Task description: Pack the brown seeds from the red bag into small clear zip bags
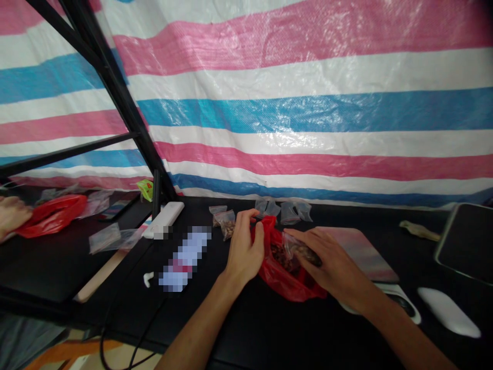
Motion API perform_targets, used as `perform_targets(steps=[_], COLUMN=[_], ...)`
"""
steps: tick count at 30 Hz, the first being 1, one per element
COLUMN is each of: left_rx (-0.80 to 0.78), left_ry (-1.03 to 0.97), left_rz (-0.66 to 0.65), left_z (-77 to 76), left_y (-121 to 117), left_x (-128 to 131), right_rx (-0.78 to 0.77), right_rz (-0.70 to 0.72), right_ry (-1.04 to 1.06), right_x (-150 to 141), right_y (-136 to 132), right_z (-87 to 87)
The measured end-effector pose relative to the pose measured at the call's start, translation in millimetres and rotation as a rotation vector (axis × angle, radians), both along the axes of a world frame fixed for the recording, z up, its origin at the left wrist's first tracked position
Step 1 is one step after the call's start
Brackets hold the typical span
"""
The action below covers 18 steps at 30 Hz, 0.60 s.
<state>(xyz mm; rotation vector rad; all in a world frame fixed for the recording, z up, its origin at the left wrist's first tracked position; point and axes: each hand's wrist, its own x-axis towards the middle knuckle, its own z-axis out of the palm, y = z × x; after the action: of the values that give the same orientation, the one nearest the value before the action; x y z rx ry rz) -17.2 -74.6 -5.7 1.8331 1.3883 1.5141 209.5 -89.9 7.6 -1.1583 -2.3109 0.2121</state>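
Observation:
A red plastic bag [292, 289] lies open on the black table, with small brown pieces inside it. My left hand [246, 249] grips the bag's left edge, fingers curled over the rim. Over the opening, my right hand [331, 259] is closed on a small clear zip bag [298, 249], which is tilted and holds something brown; its far end is covered by my fingers. Just behind my left hand stand filled zip bags [227, 226] with brown contents. Flat clear zip bags [295, 211] lie further back.
A pixelated phone-like item [187, 259], a white power bank [165, 218] and an earbud [148, 278] lie left. Right are a pinkish flat case [358, 252], a white mouse-shaped object [449, 311] and a dark-screened device [468, 241]. Another person's hand [13, 216] touches a second red bag [56, 216].

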Motion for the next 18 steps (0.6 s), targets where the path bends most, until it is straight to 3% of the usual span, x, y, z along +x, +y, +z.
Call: perform_targets(steps=[8,18], left_rx=[-0.008,0.004], left_ry=[0.0,0.019], left_rz=[0.006,0.02], left_z=[0.9,3.2], left_y=[1.0,-0.5], left_x=[0.3,-1.0], right_rx=[0.023,0.057], right_rz=[0.031,-0.039], right_ry=[-0.041,-0.031], right_x=[-3.5,-2.6], right_y=[-1.9,-1.8], right_z=[-1.7,-1.1])
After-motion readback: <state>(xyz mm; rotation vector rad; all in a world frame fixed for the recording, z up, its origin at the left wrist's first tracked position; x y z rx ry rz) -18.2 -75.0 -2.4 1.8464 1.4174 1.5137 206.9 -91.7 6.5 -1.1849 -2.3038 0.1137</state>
